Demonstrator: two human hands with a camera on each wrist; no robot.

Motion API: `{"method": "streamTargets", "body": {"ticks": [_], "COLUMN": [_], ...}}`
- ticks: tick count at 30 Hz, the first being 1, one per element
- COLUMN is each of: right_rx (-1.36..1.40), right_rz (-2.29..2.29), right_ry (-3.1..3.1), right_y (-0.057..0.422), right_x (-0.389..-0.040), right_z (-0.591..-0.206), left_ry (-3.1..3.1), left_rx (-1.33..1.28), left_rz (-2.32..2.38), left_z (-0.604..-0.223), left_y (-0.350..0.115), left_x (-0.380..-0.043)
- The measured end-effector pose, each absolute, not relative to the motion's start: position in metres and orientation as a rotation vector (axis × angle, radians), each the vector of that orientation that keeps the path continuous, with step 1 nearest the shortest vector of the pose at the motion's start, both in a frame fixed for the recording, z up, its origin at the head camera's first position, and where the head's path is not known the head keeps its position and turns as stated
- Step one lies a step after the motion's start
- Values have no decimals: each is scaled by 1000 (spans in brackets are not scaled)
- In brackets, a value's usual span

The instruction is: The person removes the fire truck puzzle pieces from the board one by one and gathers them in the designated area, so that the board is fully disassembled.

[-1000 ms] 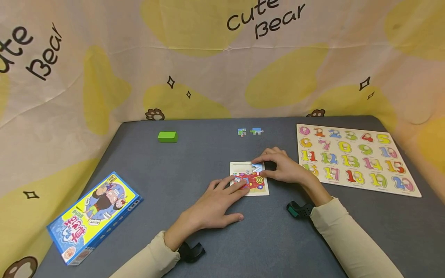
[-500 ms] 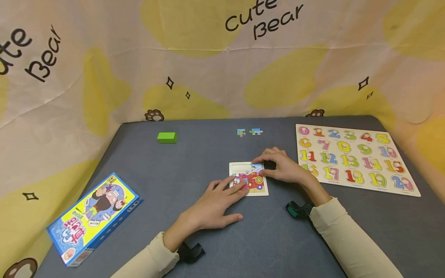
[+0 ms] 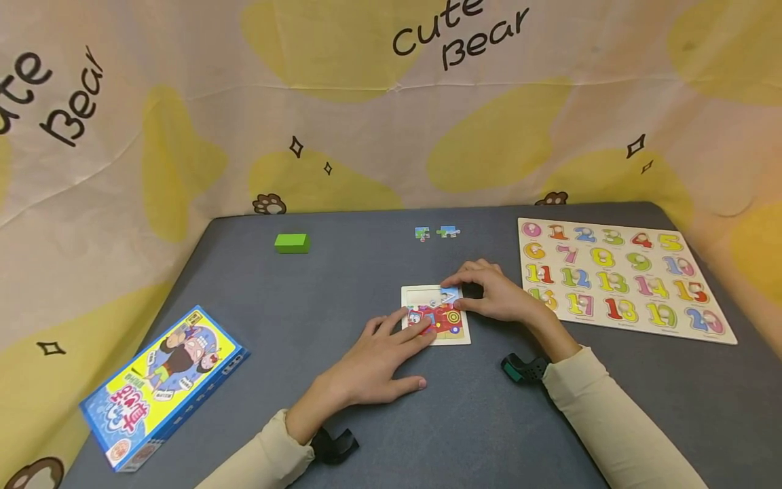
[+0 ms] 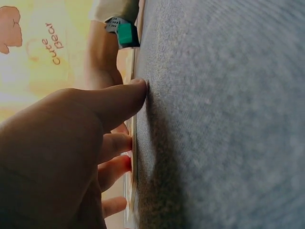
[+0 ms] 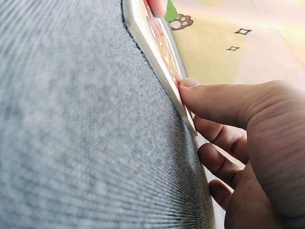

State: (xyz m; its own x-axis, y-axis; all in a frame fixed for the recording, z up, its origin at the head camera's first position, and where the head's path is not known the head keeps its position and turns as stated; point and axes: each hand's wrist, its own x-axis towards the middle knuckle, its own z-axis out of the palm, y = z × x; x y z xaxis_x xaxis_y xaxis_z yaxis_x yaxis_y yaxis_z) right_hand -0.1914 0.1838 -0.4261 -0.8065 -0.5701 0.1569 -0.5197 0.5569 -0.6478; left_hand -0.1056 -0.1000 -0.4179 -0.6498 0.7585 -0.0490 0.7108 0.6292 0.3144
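A small jigsaw puzzle in a pale tray (image 3: 466, 333) lies on the table, its picture showing a red vehicle. My left hand (image 3: 373, 370) spreads over its lower left part, fingertips resting on the picture and thumb out on the tabletop. At the tray's upper right corner, my right hand (image 3: 497, 295) pinches a blue puzzle piece (image 3: 449, 294) between thumb and index finger. In the right wrist view the thumb (image 5: 209, 98) is right at the tray's surface, with the other fingers curled beyond the edge. The upper left of the tray shows a bare pale base.
Two loose puzzle pieces (image 3: 449, 231) lie farther back. A board of colourful numbers (image 3: 629, 320) is on the right. At the back left sits a green block (image 3: 292, 244). A blue and yellow box (image 3: 161, 387) lies at the left; a printed cloth (image 3: 342, 122) hangs behind.
Both hands keep their places on the puzzle. Only the head view has shifted a little, so everything appears slightly farther left.
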Motion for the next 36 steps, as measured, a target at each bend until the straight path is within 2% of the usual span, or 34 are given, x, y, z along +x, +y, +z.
{"method": "streamTargets", "body": {"ticks": [14, 36], "right_rx": [-954, -953], "right_rz": [-1083, -1141], "right_ry": [2713, 2707], "right_y": [184, 188], "right_x": [-192, -195], "right_z": [-427, -430], "left_ry": [2599, 2581], "left_rx": [1124, 1127], "left_rz": [347, 309], "left_z": [-416, -417], "left_y": [-99, -99], "left_x": [-102, -101]}}
